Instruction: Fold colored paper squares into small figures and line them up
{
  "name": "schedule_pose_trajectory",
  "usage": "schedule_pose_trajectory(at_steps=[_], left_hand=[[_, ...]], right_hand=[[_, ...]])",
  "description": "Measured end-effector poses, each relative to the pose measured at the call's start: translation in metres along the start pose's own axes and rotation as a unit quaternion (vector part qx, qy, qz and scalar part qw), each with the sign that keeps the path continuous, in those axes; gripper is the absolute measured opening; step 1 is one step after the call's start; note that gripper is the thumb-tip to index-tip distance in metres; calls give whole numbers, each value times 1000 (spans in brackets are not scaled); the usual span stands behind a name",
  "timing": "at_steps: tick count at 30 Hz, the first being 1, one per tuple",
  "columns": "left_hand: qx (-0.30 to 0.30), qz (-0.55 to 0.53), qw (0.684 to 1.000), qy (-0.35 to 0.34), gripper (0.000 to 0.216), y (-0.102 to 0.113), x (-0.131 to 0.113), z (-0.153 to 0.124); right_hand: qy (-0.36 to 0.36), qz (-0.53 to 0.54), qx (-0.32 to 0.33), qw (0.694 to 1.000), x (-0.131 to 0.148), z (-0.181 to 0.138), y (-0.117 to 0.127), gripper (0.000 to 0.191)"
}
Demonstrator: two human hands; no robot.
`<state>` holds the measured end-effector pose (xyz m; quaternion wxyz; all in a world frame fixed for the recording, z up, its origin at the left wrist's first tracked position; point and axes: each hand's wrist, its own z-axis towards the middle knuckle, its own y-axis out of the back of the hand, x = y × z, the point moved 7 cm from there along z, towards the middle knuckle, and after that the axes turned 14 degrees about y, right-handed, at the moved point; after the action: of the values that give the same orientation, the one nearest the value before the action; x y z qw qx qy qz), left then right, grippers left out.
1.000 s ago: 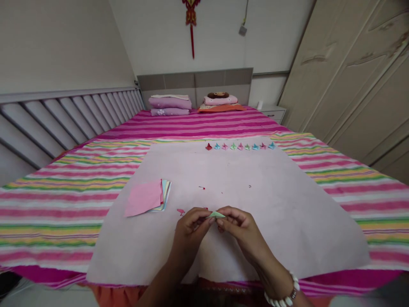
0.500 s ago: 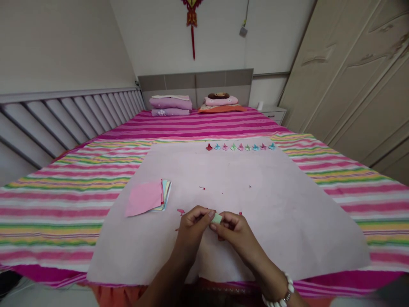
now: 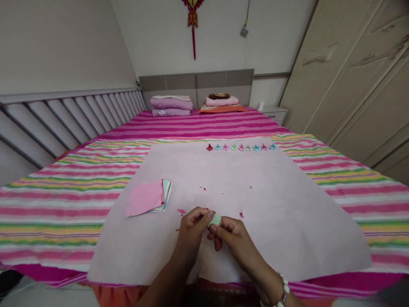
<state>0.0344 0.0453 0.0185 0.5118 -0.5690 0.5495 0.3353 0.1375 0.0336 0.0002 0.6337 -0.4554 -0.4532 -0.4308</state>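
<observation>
A small folded piece of pale green paper (image 3: 215,219) is pinched between both hands, above the near part of a large pale sheet (image 3: 275,238). My left hand (image 3: 193,230) grips its left edge with thumb and forefinger. On its right side, my right hand (image 3: 230,232) presses it with thumb and fingers, some fingers curled below. The fingers hide part of the folds. Left of the hands lies a stack of square coloured papers (image 3: 145,198), pink on top.
Several small folded paper pieces (image 3: 241,147) stand in a row along the sheet's far edge. Red paper scraps (image 3: 181,211) lie near the hands. Folded bedding (image 3: 171,103) sits by the headboard. A railing (image 3: 73,111) runs along the left, a wardrobe (image 3: 354,85) along the right.
My right hand has shifted slightly left and turned, its lower fingers now showing beneath the green paper. The paper is tilted a little differently, still held by both hands.
</observation>
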Motion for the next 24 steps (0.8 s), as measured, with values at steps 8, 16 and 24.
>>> schedule_pose_trajectory(at_steps=[8, 16, 24], left_hand=[[-39, 65, 997, -2, 21, 8, -9, 4], [-44, 111, 993, -27, 15, 9, -14, 2], [-22, 74, 996, -49, 18, 13, -7, -4]], right_hand=[[14, 34, -35, 999, -3, 3, 9, 23], [64, 83, -105, 989, 11, 3, 19, 33], [62, 73, -110, 989, 7, 1, 22, 23]])
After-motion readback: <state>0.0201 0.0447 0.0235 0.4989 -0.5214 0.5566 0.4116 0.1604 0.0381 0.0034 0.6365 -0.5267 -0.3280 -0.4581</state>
